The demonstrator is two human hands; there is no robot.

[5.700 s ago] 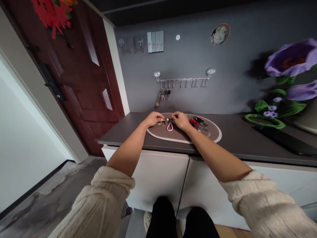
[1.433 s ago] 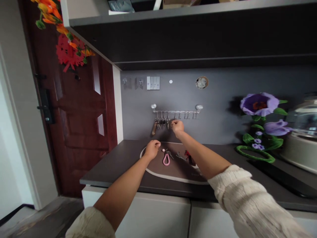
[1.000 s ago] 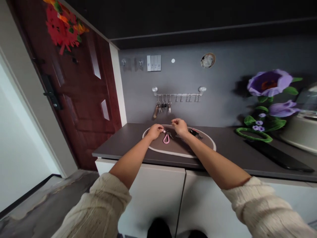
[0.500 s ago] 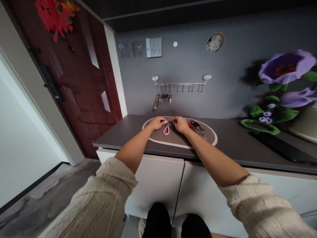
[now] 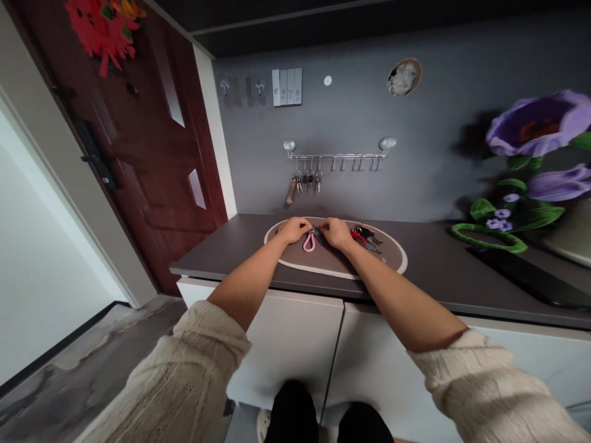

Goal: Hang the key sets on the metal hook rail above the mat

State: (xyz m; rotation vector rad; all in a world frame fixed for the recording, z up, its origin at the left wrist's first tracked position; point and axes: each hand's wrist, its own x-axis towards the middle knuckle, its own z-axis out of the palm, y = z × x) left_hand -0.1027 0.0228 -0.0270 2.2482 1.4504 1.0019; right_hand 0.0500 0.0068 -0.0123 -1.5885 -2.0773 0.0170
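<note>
Over an oval brown mat with a white rim, my left hand is closed in a pinch on a keyring whose pink loop strap hangs down toward me. My right hand pinches at the other side of the same metal ring, its fingertips close to the left ones. Some keys seem to dangle between the hands, but what the right fingers grip is too small to make out. Just right of my right hand lies a bunch of keys with red and black parts on the mat.
On the wall behind, a clear hook rail carries several hanging key sets on its left hooks. A black flat object and purple plush flowers are on the right of the dark counter. White cabinet doors stand below.
Both hands stay nearly in place, pinching at the keyring. The pink strap has shifted very slightly left, and the whole view has moved a little.
</note>
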